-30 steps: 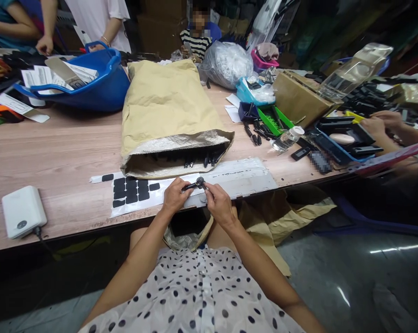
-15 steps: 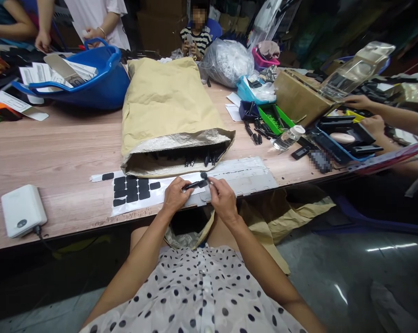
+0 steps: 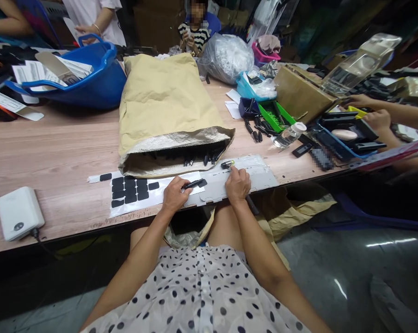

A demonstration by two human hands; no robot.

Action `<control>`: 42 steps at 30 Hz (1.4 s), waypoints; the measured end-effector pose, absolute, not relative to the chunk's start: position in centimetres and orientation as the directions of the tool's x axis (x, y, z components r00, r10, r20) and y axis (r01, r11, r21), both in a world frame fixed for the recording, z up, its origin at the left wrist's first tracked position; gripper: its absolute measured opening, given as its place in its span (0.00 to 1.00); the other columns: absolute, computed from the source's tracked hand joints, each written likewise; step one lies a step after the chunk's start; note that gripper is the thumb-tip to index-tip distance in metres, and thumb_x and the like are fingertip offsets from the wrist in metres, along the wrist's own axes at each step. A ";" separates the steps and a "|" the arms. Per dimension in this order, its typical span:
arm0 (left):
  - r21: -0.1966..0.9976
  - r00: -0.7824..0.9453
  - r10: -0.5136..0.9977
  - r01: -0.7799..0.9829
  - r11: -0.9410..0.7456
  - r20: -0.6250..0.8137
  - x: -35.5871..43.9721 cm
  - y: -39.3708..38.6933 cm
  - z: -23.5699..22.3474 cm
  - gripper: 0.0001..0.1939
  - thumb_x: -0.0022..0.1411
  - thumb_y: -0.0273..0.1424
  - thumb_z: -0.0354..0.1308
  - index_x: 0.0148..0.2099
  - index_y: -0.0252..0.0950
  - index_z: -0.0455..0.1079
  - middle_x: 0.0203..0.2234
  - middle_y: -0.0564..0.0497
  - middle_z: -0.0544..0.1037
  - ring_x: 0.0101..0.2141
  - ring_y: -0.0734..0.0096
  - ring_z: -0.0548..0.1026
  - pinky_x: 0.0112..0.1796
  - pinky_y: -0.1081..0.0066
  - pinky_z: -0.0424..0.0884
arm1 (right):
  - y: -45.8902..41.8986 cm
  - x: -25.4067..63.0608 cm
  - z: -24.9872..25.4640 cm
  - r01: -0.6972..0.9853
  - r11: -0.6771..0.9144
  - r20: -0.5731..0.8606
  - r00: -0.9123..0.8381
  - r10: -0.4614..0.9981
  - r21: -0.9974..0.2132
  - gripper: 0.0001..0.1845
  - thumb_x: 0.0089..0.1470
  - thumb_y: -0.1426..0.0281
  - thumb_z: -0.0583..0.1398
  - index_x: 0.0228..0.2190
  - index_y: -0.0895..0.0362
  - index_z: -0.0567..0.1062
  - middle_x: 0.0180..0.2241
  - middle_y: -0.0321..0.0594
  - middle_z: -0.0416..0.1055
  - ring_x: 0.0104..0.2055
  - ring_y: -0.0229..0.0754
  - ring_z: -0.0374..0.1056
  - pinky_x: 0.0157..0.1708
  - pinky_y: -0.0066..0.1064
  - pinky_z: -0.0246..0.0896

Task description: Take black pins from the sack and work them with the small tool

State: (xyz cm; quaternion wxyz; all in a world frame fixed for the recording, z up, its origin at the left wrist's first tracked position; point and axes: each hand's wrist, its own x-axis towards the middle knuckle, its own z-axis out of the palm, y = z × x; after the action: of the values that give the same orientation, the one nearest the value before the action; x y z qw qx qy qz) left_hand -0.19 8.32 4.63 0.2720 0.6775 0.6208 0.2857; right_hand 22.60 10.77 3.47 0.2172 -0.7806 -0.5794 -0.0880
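Note:
My left hand is closed around a slim black pen-like piece, resting at the table's front edge. Its tip points right, beside a black rounded sticker. My right hand grips a small hammer over the grey board. The hammer's head has a black end and a yellow-green end; its dark handle comes out below my hand. Left of my left hand lies a white sheet with rows of black stickers.
A big kraft paper sack lies open toward me, dark pieces inside. Left are a blue basket and a white power bank. Right are a green tray, a bottle and a carton. Another person's hands work at far right.
My right hand has moved right, away from the black piece. The hammer head and handle now show at this hand. My left hand stays in place with its piece.

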 end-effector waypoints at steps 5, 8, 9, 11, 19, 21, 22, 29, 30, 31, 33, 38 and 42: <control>0.733 0.068 0.996 0.674 -0.091 0.061 -0.4 8.2 4.7 0.10 0.56 0.29 0.59 0.40 0.43 0.78 0.34 0.53 0.76 0.35 0.66 0.74 0.38 0.69 0.71 | 10.7 22.1 3.4 0.949 -0.245 0.404 0.306 0.862 -0.196 0.18 0.63 0.73 0.52 0.48 0.55 0.78 0.37 0.47 0.68 0.40 0.49 0.60 0.37 0.36 0.52; 0.744 0.073 0.995 0.662 -0.095 0.063 -0.5 8.2 4.6 0.10 0.54 0.28 0.59 0.38 0.44 0.79 0.34 0.53 0.77 0.38 0.64 0.75 0.39 0.68 0.71 | 10.7 22.1 3.6 0.946 -0.253 0.378 0.314 0.871 -0.202 0.18 0.63 0.74 0.51 0.48 0.55 0.77 0.38 0.47 0.68 0.41 0.50 0.60 0.37 0.36 0.52; 0.749 0.074 0.995 0.656 -0.094 0.061 -0.5 8.2 4.6 0.10 0.54 0.28 0.58 0.37 0.44 0.79 0.34 0.53 0.77 0.38 0.64 0.75 0.39 0.68 0.71 | 10.7 22.0 3.7 0.945 -0.255 0.370 0.316 0.873 -0.205 0.18 0.63 0.74 0.51 0.49 0.55 0.77 0.38 0.47 0.68 0.42 0.50 0.60 0.38 0.36 0.52; 0.757 0.076 0.995 0.647 -0.094 0.058 -0.6 8.2 4.5 0.11 0.53 0.28 0.58 0.36 0.44 0.79 0.33 0.53 0.77 0.37 0.65 0.76 0.39 0.68 0.71 | 10.7 21.9 3.8 0.943 -0.262 0.360 0.322 0.876 -0.205 0.18 0.64 0.74 0.51 0.49 0.55 0.77 0.38 0.47 0.68 0.42 0.50 0.60 0.38 0.36 0.52; 0.761 0.065 0.994 0.640 -0.110 0.089 -0.8 8.2 4.3 0.11 0.54 0.28 0.58 0.37 0.42 0.80 0.32 0.52 0.76 0.37 0.65 0.75 0.39 0.68 0.72 | 10.7 21.6 4.0 0.946 -0.274 0.357 0.320 0.878 -0.175 0.18 0.64 0.73 0.51 0.49 0.56 0.76 0.39 0.48 0.68 0.42 0.50 0.60 0.37 0.36 0.52; 0.764 0.063 0.993 0.635 -0.115 0.097 -0.8 8.2 4.3 0.11 0.54 0.29 0.58 0.38 0.42 0.79 0.33 0.52 0.76 0.36 0.65 0.75 0.38 0.68 0.71 | 10.8 21.6 3.8 0.948 -0.272 0.367 0.316 0.875 -0.167 0.17 0.64 0.73 0.51 0.49 0.56 0.76 0.39 0.47 0.68 0.41 0.49 0.60 0.37 0.35 0.51; 0.765 0.067 0.993 0.633 -0.118 0.098 -0.8 8.1 4.4 0.10 0.54 0.29 0.58 0.38 0.42 0.79 0.33 0.52 0.76 0.36 0.65 0.74 0.38 0.68 0.71 | 10.8 21.6 3.8 0.949 -0.269 0.373 0.313 0.873 -0.165 0.17 0.64 0.74 0.51 0.49 0.56 0.76 0.39 0.47 0.68 0.41 0.49 0.60 0.37 0.35 0.51; 0.759 0.080 0.990 0.636 -0.140 0.115 -0.9 8.3 4.3 0.09 0.52 0.28 0.60 0.38 0.41 0.77 0.32 0.53 0.74 0.33 0.67 0.72 0.35 0.69 0.69 | 11.0 21.5 3.4 0.950 -0.267 0.385 0.311 0.869 -0.163 0.17 0.63 0.74 0.51 0.48 0.56 0.75 0.39 0.48 0.68 0.41 0.49 0.60 0.36 0.36 0.50; 0.757 0.079 0.990 0.638 -0.140 0.116 -0.9 8.3 4.2 0.09 0.52 0.28 0.60 0.38 0.42 0.77 0.32 0.53 0.74 0.33 0.67 0.72 0.35 0.69 0.70 | 11.0 21.5 3.4 0.949 -0.268 0.385 0.311 0.869 -0.164 0.17 0.63 0.74 0.51 0.48 0.56 0.75 0.39 0.48 0.68 0.41 0.49 0.60 0.36 0.36 0.50; 0.755 0.078 0.990 0.641 -0.139 0.117 -0.9 8.3 4.2 0.09 0.52 0.28 0.61 0.37 0.42 0.77 0.31 0.54 0.74 0.33 0.67 0.72 0.35 0.68 0.70 | 11.1 21.5 3.5 0.949 -0.268 0.386 0.312 0.868 -0.166 0.17 0.63 0.74 0.51 0.48 0.56 0.75 0.39 0.48 0.68 0.41 0.49 0.60 0.36 0.36 0.50; 0.751 0.078 0.990 0.646 -0.138 0.114 -1.0 8.3 4.2 0.09 0.52 0.28 0.61 0.37 0.42 0.77 0.31 0.54 0.74 0.33 0.67 0.72 0.36 0.68 0.70 | 11.1 21.4 3.5 0.949 -0.268 0.388 0.313 0.867 -0.169 0.16 0.63 0.74 0.52 0.48 0.57 0.75 0.39 0.48 0.69 0.41 0.49 0.60 0.36 0.36 0.50; 0.738 0.076 0.991 0.662 -0.132 0.110 -0.9 8.3 4.2 0.09 0.53 0.28 0.61 0.37 0.41 0.77 0.32 0.54 0.74 0.33 0.67 0.72 0.36 0.69 0.70 | 11.0 21.3 3.7 0.945 -0.273 0.365 0.323 0.873 -0.183 0.16 0.62 0.74 0.53 0.49 0.56 0.75 0.40 0.48 0.69 0.42 0.50 0.61 0.37 0.36 0.52; 0.716 0.064 0.993 0.688 -0.118 0.102 -0.7 8.4 4.3 0.10 0.52 0.28 0.62 0.38 0.41 0.76 0.33 0.54 0.75 0.33 0.67 0.73 0.37 0.69 0.70 | 11.2 21.8 4.0 0.933 -0.268 0.328 0.338 0.882 -0.242 0.17 0.61 0.74 0.54 0.49 0.55 0.76 0.40 0.47 0.69 0.43 0.49 0.62 0.38 0.35 0.54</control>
State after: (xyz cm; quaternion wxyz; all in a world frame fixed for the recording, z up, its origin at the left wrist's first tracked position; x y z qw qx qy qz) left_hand -0.74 8.36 4.34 0.2526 0.6843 0.6140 0.3016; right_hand 21.78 11.17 4.00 0.1987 -0.7935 -0.5716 -0.0638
